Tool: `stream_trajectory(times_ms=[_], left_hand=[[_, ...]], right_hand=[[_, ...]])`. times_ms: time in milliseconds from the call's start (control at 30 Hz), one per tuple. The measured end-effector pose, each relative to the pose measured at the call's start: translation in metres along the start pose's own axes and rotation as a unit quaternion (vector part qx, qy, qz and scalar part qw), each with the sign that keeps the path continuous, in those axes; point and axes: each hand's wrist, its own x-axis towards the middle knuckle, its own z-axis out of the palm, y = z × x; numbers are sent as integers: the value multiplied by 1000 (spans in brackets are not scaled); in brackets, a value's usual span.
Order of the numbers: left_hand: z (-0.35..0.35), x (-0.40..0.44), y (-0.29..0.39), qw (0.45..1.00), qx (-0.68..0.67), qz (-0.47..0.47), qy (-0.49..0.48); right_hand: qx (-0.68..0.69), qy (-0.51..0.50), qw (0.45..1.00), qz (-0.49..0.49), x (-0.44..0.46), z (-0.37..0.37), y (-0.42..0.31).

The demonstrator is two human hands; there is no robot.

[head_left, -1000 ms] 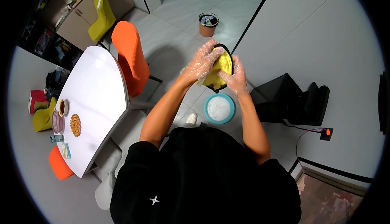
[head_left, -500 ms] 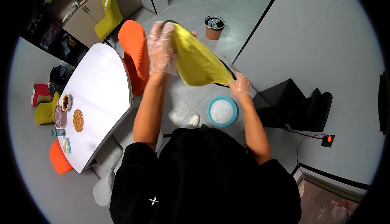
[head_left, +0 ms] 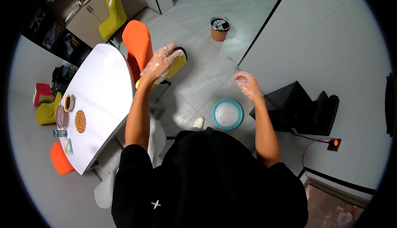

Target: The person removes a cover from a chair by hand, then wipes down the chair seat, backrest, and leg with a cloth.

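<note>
My left hand (head_left: pixel 161 61), in a clear plastic glove, grips a yellow cloth (head_left: pixel 178 65) with a black edge. The cloth hangs beneath and beside the hand, partly hidden by it, in front of the orange chair (head_left: pixel 138 42). My right hand (head_left: pixel 247 84), gloved too, is off the cloth, with its fingers curled; whether anything small is inside cannot be seen. Below it on the floor stands a round blue basin (head_left: pixel 238 114) with whitish content.
A white table (head_left: pixel 103 75) at the left bears a woven mat (head_left: pixel 80 121), a bowl and a pink basket. A brown bin (head_left: pixel 218 34) stands on the floor ahead. At the right are a black box-like object (head_left: pixel 289 104) and a wall socket (head_left: pixel 334 144).
The cloth was stretched between both hands; my right hand has let go of it. My left hand has lowered, and the cloth now hangs bunched from it.
</note>
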Motion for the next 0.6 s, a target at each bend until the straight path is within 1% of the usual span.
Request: stream_trajectory(times_ms=[67, 133, 167, 200, 267, 300, 367, 433, 467, 500, 533, 567, 600], left_hand=[[8, 4, -9, 999, 10, 5, -30], [14, 0, -13, 997, -6, 18, -72], [11, -6, 3, 992, 13, 7, -122], [16, -7, -2, 990, -3, 15, -143], [16, -16, 14, 985, -19, -8, -173], [19, -16, 11, 984, -52, -2, -173], [23, -21, 9, 983, -118, 11, -138], [24, -27, 15, 981, -158, 22, -106], [25, -27, 15, 983, -170, 22, -69], [27, -26, 13, 983, -182, 22, -31], [30, -25, 9, 981, -194, 23, 6], [34, -24, 4, 962, -268, 18, 57], [32, -25, 1, 954, -282, 6, 104]], right_hand=[[107, -49, 993, -19, -1, 17, -24], [93, -70, 992, -39, -1, 28, -72], [86, -81, 992, -48, -1, 33, -93], [74, -80, 990, -90, 0, 37, -106], [49, -78, 981, -173, 4, 46, -122], [52, -82, 980, -174, 6, 50, -125], [57, -90, 978, -178, 10, 56, -128], [43, -169, 983, -56, 17, 52, -121], [35, -207, 978, 6, 21, 51, -117], [63, -160, 985, -9, 17, 55, -113], [26, -153, 988, -6, 20, 57, -99], [-10, -145, 989, -3, 24, 57, -78], [-47, -137, 989, 1, 26, 57, -59]])
